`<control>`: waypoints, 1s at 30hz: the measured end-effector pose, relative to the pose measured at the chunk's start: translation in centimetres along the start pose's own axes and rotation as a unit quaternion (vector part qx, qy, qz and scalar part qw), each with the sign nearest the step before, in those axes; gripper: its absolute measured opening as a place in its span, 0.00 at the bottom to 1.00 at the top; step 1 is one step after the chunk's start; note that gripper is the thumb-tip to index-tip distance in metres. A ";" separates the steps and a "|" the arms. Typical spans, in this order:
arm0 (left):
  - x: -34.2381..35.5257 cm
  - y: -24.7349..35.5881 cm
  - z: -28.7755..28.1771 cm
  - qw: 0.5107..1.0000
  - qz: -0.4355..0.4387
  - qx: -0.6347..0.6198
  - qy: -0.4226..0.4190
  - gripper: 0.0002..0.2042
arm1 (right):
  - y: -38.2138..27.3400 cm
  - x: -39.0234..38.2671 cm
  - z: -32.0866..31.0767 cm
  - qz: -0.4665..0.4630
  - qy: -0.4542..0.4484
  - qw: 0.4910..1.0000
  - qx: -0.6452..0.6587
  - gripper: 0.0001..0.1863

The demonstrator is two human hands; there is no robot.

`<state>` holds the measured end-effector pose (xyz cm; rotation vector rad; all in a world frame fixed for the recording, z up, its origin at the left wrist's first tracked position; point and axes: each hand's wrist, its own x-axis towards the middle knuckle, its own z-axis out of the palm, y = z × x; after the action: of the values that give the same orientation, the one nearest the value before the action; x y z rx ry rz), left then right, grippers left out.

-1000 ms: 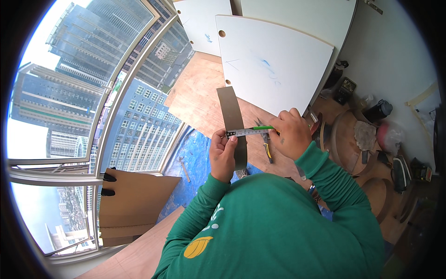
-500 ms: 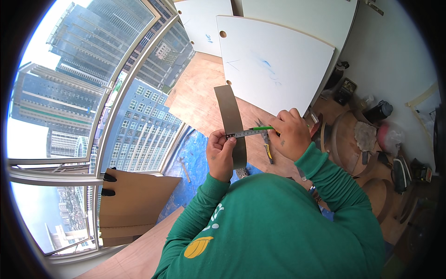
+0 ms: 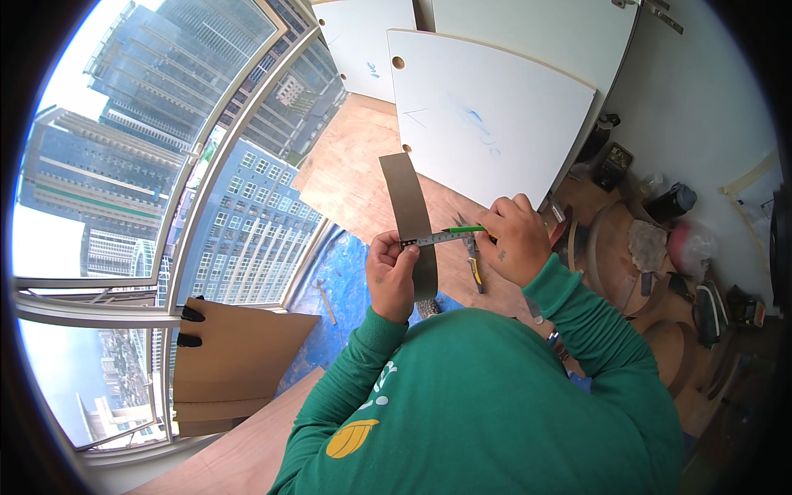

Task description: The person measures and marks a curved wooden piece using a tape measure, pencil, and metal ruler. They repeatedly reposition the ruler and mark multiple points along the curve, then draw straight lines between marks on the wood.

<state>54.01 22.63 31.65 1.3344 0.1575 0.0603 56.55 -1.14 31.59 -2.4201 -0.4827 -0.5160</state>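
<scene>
My left hand (image 3: 389, 276) is closed on the left edge of a thin, slightly curved brown strip (image 3: 407, 194), pinching the end of a tape measure (image 3: 437, 238) against it. The silver tape runs across the strip to my right hand (image 3: 518, 243). That hand is closed around a green pencil (image 3: 466, 228), its tip pointing left just above the tape, near the strip's right edge. The tape's other end disappears behind my right fingers, so its case is hidden. Below the tape lie pliers (image 3: 475, 271) with yellow and black handles.
White panels (image 3: 495, 107) with round holes lie ahead on plywood (image 3: 342, 157). A blue sheet (image 3: 330, 280) covers the floor at left, beside a brown cardboard piece (image 3: 239, 355) and tall windows. On the right are coiled brown strips (image 3: 610, 247), a black bottle (image 3: 672, 200) and assorted tools.
</scene>
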 end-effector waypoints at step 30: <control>-0.4 -0.1 -0.3 1.000 -0.005 -0.007 0.009 0.15 | -0.1 0.4 0.2 -0.008 0.003 1.000 -0.005 0.08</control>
<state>53.59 22.84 31.56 1.3197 0.1785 0.0645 56.90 -0.84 31.63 -2.4254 -0.4996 -0.5333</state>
